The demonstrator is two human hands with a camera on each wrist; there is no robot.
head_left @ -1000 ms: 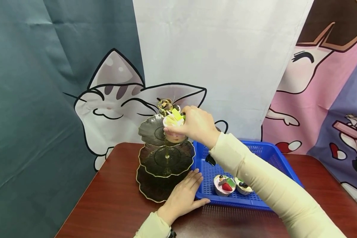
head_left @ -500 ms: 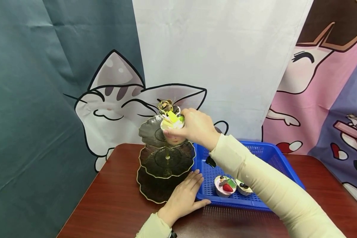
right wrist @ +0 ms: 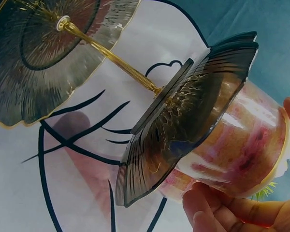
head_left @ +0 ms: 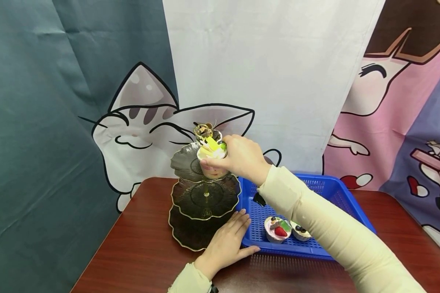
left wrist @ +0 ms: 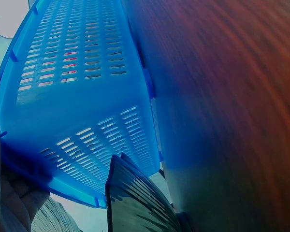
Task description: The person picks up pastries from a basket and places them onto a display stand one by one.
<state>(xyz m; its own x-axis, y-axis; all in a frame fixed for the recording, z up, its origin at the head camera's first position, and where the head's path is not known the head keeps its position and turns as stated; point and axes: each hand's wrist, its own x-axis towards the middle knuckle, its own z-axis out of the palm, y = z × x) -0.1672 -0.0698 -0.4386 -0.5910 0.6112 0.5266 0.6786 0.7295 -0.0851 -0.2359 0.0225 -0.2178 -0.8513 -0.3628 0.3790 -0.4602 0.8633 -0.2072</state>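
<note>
My right hand (head_left: 246, 158) grips a clear dessert cup (head_left: 214, 170) of layered pink cake, topped with white cream, yellow fruit pieces, kiwi and a blueberry. In the head view the cup overlaps the top plate (head_left: 184, 163) of a dark three-tier cake stand (head_left: 206, 203) with gold wavy edges. From the right wrist, the cup (right wrist: 249, 145) shows right at that plate's rim, fingers around its side. Behind it is a second cup (head_left: 218, 135) with a dark topping, partly hidden. With fingers extended, my left hand (head_left: 225, 241) rests on the near-left corner of a blue plastic basket (head_left: 251, 240).
Two cupcakes, one with a strawberry (head_left: 277, 228) and one with blueberries (head_left: 300, 231), sit in the basket's near part. My right sleeve (head_left: 326, 219) crosses over the basket. The reddish wooden table (head_left: 113, 252) meets a cartoon-printed cloth (head_left: 278, 61) behind.
My right hand has lowered the dessert cup slightly and brought it a little left over the top plate. In the last half second it has barely moved. The left hand stays on the basket.
</note>
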